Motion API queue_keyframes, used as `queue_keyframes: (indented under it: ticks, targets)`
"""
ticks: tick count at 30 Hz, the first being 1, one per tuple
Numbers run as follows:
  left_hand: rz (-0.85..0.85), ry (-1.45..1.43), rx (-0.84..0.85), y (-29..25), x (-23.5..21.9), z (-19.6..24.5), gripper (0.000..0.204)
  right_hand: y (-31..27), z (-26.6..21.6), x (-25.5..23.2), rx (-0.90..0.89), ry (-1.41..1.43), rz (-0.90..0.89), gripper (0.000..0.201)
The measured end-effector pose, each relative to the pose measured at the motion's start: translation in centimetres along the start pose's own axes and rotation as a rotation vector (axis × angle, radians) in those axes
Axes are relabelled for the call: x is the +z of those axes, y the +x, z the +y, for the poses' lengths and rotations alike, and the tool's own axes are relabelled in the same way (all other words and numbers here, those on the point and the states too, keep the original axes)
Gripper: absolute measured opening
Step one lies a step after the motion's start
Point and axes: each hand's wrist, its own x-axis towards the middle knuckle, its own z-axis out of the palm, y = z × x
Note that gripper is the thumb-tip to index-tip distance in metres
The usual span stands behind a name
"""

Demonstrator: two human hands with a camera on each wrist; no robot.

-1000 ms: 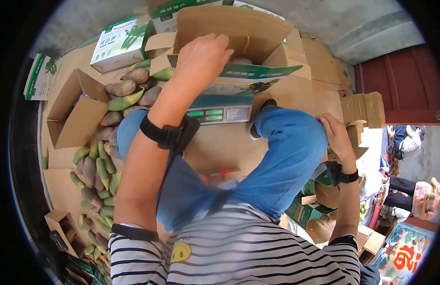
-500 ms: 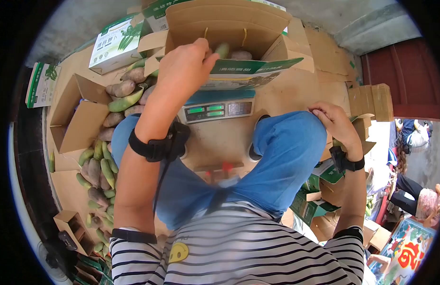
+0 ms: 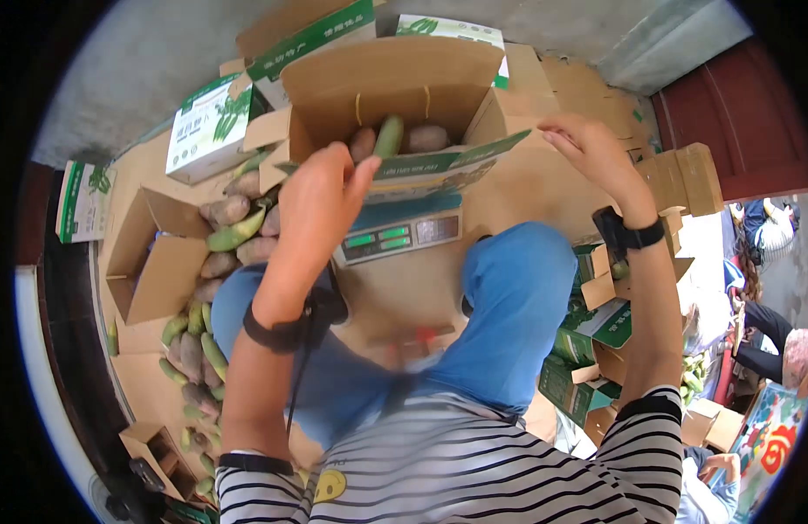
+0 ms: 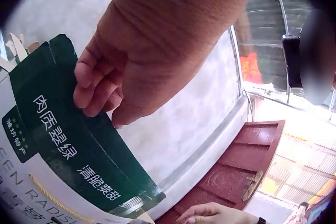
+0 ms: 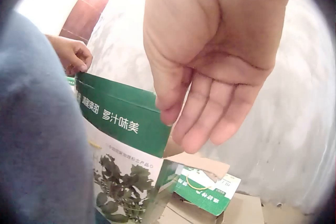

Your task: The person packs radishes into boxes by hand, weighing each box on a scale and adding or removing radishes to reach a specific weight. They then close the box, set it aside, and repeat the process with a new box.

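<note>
Just beyond the knees, an open cardboard box [image 3: 391,79] stands with a green radish [image 3: 389,137] and brownish root vegetables [image 3: 426,138] inside. Its green front flap [image 3: 452,162] leans toward the body. At the flap's left end, the left hand [image 3: 315,203] grips the edge; in the left wrist view the curled fingers [image 4: 97,85] overlap the green printed face. Extended toward the flap's right corner is the right hand [image 3: 596,157], fingers fairly straight. In the right wrist view its thumb is right at that corner, the other fingers beyond it.
A digital scale [image 3: 404,240] with lit green displays sits below the box. Radishes and roots [image 3: 194,358] are heaped on the left beside an open carton [image 3: 164,262]. Printed cartons [image 3: 210,127] line the wall. Opened green boxes [image 3: 587,349] lie at the right.
The right hand has left the right knee and moved forward to the flap's right corner. The left hand has drawn back and left from over the box, and more of its contents shows.
</note>
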Motion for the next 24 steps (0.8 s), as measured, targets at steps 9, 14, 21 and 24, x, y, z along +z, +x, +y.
queue_keyframes:
  ticks: [9,14,21,24]
  targets:
    - [-0.668,-1.279,-1.062,0.4,2.6,1.4,0.08,6.7,0.1,2.5,-0.164,0.054,0.119,0.034]
    - [-0.566,-1.306,-1.108,0.7,4.1,1.5,0.069,12.3,-0.4,3.3,-0.255,-0.143,0.217,0.042]
    - [-0.473,-1.424,-1.131,0.8,4.9,1.7,0.05,18.2,-0.6,6.8,-0.225,-0.135,0.066,0.049]
    - [-0.464,-1.44,-1.124,1.0,5.0,1.4,0.047,18.7,-3.3,4.1,-0.099,-0.211,-0.158,0.045]
